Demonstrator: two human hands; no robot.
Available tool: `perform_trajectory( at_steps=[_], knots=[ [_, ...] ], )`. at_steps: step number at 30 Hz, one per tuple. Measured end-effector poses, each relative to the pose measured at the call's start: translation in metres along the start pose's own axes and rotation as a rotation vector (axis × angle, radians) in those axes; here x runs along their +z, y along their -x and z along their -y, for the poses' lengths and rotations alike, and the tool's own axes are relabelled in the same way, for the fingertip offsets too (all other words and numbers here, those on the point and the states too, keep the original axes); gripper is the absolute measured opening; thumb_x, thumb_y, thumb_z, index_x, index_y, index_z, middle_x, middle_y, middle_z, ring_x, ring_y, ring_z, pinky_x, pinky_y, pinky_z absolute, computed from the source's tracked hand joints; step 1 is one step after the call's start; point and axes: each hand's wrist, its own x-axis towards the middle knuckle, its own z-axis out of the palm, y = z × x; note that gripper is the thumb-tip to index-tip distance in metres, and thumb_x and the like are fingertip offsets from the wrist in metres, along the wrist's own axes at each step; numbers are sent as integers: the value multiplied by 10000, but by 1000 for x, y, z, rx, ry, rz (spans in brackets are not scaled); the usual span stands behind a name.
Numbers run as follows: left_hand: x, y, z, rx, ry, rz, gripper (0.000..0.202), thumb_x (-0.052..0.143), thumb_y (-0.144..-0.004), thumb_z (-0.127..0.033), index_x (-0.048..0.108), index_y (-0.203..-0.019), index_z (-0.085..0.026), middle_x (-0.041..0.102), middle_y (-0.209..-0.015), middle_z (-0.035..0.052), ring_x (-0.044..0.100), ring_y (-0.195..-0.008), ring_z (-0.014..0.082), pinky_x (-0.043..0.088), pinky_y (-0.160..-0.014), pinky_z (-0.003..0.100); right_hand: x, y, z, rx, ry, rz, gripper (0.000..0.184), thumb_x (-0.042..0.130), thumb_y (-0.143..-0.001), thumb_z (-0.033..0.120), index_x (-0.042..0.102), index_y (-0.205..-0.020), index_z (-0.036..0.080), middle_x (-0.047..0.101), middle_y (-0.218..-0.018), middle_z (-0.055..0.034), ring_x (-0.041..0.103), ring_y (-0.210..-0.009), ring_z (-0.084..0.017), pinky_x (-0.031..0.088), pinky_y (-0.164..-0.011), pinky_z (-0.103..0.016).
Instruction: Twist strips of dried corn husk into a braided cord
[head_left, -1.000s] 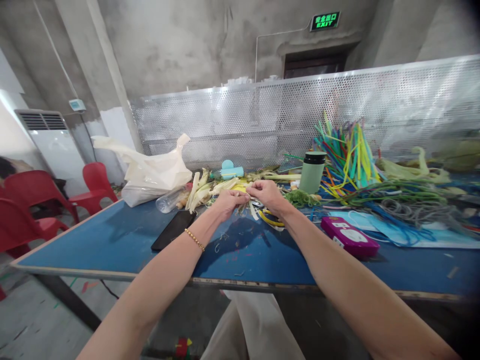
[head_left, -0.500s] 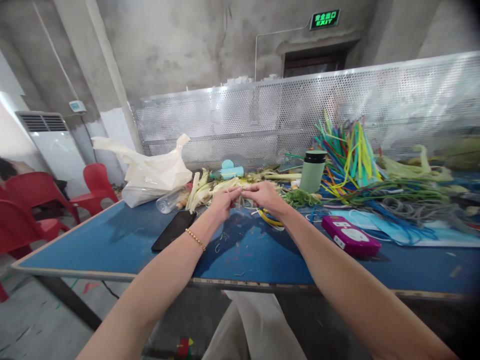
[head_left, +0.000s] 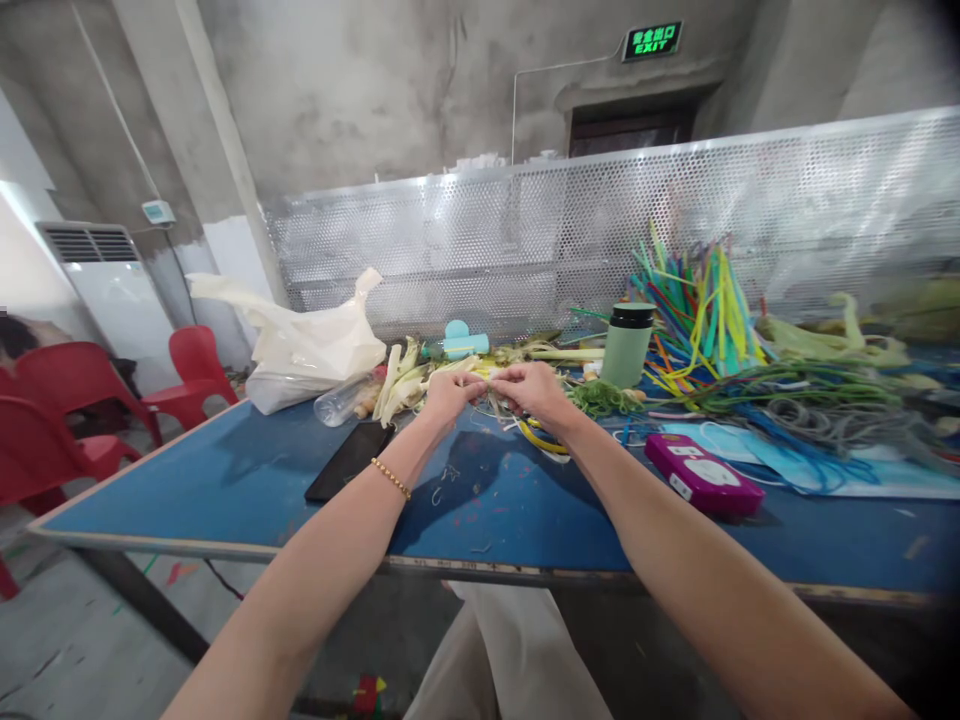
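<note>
My left hand (head_left: 452, 396) and my right hand (head_left: 535, 388) meet over the middle of the blue table (head_left: 480, 500), fingertips pinched close together. Whatever lies between the fingers is too small to make out. Just behind and left of them spreads a heap of pale corn husks (head_left: 405, 385). A yellow band or loop (head_left: 541, 440) lies under my right hand, with a tangle of green strands (head_left: 604, 397) to its right. Loose thin scraps (head_left: 448, 475) are scattered on the table before my left hand.
At left are a white plastic bag (head_left: 311, 345), a clear bottle (head_left: 337, 405) and a black tablet or phone (head_left: 349, 462). On the right stand a green flask (head_left: 628, 345), a purple box (head_left: 703, 475), blue masks (head_left: 795, 458) and bundled colourful pipe cleaners (head_left: 709, 310). A perforated metal panel (head_left: 465, 240) rises behind.
Both hands stay at the same spot. My fingertips have shifted slightly, the two hands sitting a touch further apart. The view has moved very little.
</note>
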Motion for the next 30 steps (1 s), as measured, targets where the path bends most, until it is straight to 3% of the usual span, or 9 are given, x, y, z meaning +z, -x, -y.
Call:
perform_trajectory(
  at_steps=[7,14,22,26,30],
  knots=[
    [-9,-3,-4,29,-36,131,148,736,-646,-256,678,-570,-143,583,-509,13,473,-525,112,390,-590,266,-2,-3,-6,-77,13,45,286,714,-678,405,673,-666,122,543,-499,11,417,-425,-70,309,-417,-207],
    [-11,-4,-2,0,-32,138,163,736,-656,-284,689,-623,-131,610,-554,27,487,-536,110,360,-582,263,-3,-3,-4,-56,62,24,242,680,-694,364,685,-685,122,613,-556,-18,419,-398,-70,290,-394,-216],
    [-15,-4,-6,-74,1,201,247,693,-704,-345,639,-625,-117,610,-575,26,498,-519,91,325,-549,241,-6,1,3,1,53,86,235,688,-681,361,665,-692,127,481,-420,45,391,-378,-67,268,-396,-207],
    [-16,-4,-6,-66,31,269,268,754,-646,-362,668,-663,-108,611,-592,23,491,-545,90,329,-554,243,-4,3,8,52,-1,55,221,704,-667,346,645,-697,135,447,-387,62,345,-345,-57,223,-373,-208],
    [-16,-6,-2,-41,43,216,269,821,-555,-270,714,-735,-101,638,-638,11,478,-570,80,344,-578,240,-3,3,11,96,-22,44,182,694,-686,311,637,-706,139,456,-379,57,354,-332,-66,223,-365,-211]
  ],
)
